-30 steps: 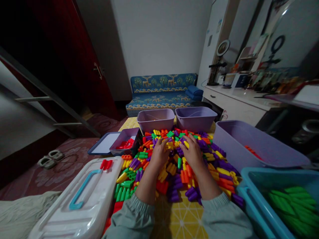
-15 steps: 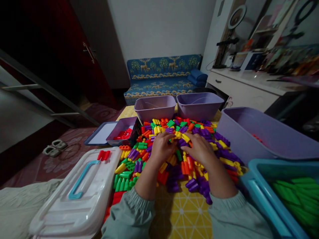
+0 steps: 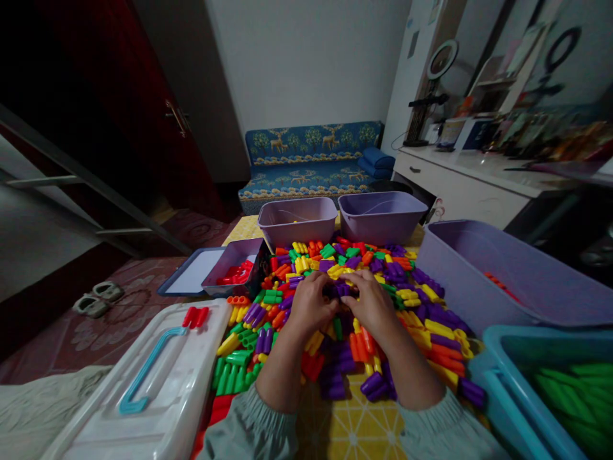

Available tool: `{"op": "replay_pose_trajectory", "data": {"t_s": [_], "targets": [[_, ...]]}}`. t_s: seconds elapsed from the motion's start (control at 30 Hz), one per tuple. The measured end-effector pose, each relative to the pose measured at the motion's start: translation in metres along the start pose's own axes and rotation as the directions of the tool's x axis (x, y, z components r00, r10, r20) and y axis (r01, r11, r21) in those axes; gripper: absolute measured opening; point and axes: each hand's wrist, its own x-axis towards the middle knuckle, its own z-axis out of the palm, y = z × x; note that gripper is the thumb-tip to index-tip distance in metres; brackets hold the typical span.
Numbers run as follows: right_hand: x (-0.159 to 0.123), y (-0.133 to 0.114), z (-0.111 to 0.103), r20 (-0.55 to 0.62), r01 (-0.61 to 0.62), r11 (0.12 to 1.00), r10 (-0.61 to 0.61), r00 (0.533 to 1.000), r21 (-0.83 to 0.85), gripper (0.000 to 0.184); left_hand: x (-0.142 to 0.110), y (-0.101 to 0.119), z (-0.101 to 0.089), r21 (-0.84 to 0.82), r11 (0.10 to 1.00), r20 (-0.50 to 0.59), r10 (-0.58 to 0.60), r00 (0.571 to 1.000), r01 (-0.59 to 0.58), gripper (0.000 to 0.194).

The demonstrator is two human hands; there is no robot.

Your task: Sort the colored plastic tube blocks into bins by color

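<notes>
A large heap of plastic building blocks [image 3: 272,297], tube-shaped and in purple, yellow, green, orange and red, covers the table. Over its middle, my left hand [image 3: 313,303] and my right hand [image 3: 368,303] face each other with curled fingers. Between their fingertips is a purple building block [image 3: 339,291], which both hands grip. My fingers partly cover it, so its full shape is hidden. Yellow blocks [image 3: 338,271] lie just beyond my fingertips, and orange blocks [image 3: 361,345] lie below my right palm.
Two purple bins [image 3: 297,216] stand behind the heap, and a bigger lilac bin [image 3: 460,275] is at right. A blue bin [image 3: 498,358] holds green blocks. At left are a small box [image 3: 225,255] with red pieces and a white lid [image 3: 158,383] with red blocks on top.
My hands have come closer together, and a purple block now shows between them. The right hand has shifted left, away from a yellow block. The view has tilted slightly upward.
</notes>
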Motion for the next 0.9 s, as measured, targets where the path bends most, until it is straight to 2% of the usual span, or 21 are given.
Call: {"op": "replay_pose_trajectory", "data": {"t_s": [0.17,0.37,0.53,0.67,0.73,0.8,0.9], "targets": [[-0.003,-0.004,0.001,-0.031,0.013,1.0,-0.013,0.999,0.002,0.031,0.0,0.0,0.0,-0.04,0.999,-0.015,-0.017,1.0,0.016,0.029],[0.0,-0.003,0.011,-0.137,0.028,0.991,-0.01,0.991,0.132,0.015,-0.001,0.001,0.001,-0.128,0.991,-0.101,-0.061,0.993,0.048,0.027],[0.001,-0.007,0.012,-0.215,0.027,0.983,0.013,0.977,0.181,0.014,0.0,-0.002,0.004,-0.177,0.98,-0.141,-0.115,0.983,0.089,0.027],[0.001,-0.015,-0.002,-0.296,0.003,0.992,0.034,0.954,0.123,0.016,0.0,-0.003,0.005,-0.183,0.976,-0.148,-0.144,0.978,0.116,0.027],[0.0,-0.019,-0.012,-0.188,-0.018,0.995,0.036,0.982,0.097,0.011,0.0,-0.004,0.005,-0.194,0.972,-0.162,-0.166,0.973,0.134,0.025],[-0.003,-0.023,-0.022,0.034,-0.06,0.998,0.06,0.998,0.016,0.007,0.0,-0.005,0.006,-0.209,0.968,-0.176,-0.175,0.969,0.137,0.024],[-0.008,-0.028,-0.033,0.306,-0.037,0.975,0.106,0.946,-0.221,0.01,0.001,-0.007,0.008,-0.223,0.967,-0.188,-0.168,0.968,0.124,0.022]]}}
